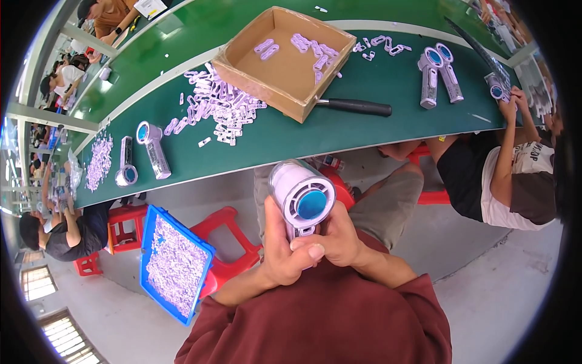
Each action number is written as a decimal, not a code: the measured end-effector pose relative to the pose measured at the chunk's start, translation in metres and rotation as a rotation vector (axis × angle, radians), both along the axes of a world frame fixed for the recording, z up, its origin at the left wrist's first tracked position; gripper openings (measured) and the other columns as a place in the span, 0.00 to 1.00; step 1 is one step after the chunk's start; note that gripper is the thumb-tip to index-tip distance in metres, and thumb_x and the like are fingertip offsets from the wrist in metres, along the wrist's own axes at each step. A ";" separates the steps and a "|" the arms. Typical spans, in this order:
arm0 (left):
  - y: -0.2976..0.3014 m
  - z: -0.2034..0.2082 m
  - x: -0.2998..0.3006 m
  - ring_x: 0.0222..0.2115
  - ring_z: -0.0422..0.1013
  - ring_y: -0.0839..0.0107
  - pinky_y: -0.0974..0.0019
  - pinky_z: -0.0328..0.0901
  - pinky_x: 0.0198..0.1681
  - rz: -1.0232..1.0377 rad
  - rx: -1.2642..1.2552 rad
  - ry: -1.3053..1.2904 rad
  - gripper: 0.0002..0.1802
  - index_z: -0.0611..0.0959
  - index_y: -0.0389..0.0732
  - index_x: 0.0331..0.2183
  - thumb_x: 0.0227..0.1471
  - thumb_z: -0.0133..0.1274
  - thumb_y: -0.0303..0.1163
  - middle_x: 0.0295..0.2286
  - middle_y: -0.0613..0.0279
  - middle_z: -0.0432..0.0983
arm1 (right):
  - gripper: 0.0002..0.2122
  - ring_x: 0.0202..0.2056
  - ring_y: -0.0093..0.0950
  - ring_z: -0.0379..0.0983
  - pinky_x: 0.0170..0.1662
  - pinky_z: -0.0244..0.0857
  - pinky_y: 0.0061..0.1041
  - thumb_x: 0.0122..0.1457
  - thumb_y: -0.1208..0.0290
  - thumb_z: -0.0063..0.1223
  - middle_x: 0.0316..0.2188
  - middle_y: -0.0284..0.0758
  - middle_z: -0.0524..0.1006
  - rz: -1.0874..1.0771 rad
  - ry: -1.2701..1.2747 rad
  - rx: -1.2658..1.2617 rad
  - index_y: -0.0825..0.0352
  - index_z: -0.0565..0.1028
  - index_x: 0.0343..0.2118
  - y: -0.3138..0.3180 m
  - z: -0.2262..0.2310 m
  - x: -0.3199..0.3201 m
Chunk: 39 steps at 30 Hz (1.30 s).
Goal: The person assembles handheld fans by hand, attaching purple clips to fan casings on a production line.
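Note:
Both of my hands are wrapped round a lavender handheld fan [301, 193], held upright in front of my chest with its round head toward me. A blue disc sits in the middle of its slotted face. My left hand [280, 253] grips the handle from the left. My right hand [339, 238] closes on it from the right, and the thumbs come together just below the head. Most of the handle is hidden by my fingers. Two similar fans, one standing nearer the edge [154, 151] and one turned head-down [126, 162], lie on the green table to the left.
Heaped lavender clips [227, 103] lie beside a cardboard box [291, 108] holding several more. A black-handled tool [357, 107] sticks out under it. Two more fans [429, 79] lie right. A blue tray [209, 264] of small pieces rests on a red stool [233, 233]. Co-workers sit on both sides.

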<state>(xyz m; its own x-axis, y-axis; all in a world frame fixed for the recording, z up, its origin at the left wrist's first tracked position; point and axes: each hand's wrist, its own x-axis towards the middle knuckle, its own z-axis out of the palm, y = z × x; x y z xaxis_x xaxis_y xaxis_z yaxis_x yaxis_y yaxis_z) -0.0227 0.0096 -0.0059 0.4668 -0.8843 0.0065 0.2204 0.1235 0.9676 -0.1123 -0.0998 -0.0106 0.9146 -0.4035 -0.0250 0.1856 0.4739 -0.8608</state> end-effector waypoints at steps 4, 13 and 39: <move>-0.009 0.004 0.001 0.21 0.70 0.76 0.72 0.65 0.20 0.045 0.044 0.081 0.44 0.55 0.38 0.55 0.47 0.62 0.43 0.37 0.56 0.67 | 0.19 0.22 0.19 0.71 0.17 0.65 0.17 0.51 0.71 0.64 0.32 0.33 0.74 0.076 0.057 0.130 0.71 0.71 0.44 -0.009 -0.002 0.004; -0.013 0.012 0.002 0.13 0.67 0.76 0.75 0.64 0.13 -0.015 0.048 0.238 0.66 0.49 0.35 0.62 0.42 0.40 0.82 0.29 0.58 0.70 | 0.22 0.20 0.26 0.75 0.18 0.72 0.21 0.62 0.63 0.53 0.33 0.39 0.73 0.254 -0.034 0.444 0.75 0.63 0.50 -0.017 -0.003 0.002; 0.004 0.011 0.002 0.45 0.69 0.65 0.63 0.65 0.49 0.025 0.025 -0.218 0.46 0.61 0.30 0.56 0.44 0.65 0.43 0.45 0.51 0.68 | 0.13 0.35 0.17 0.73 0.41 0.67 0.21 0.47 0.75 0.70 0.32 0.29 0.79 -0.017 0.030 0.169 0.70 0.78 0.35 0.003 0.015 -0.006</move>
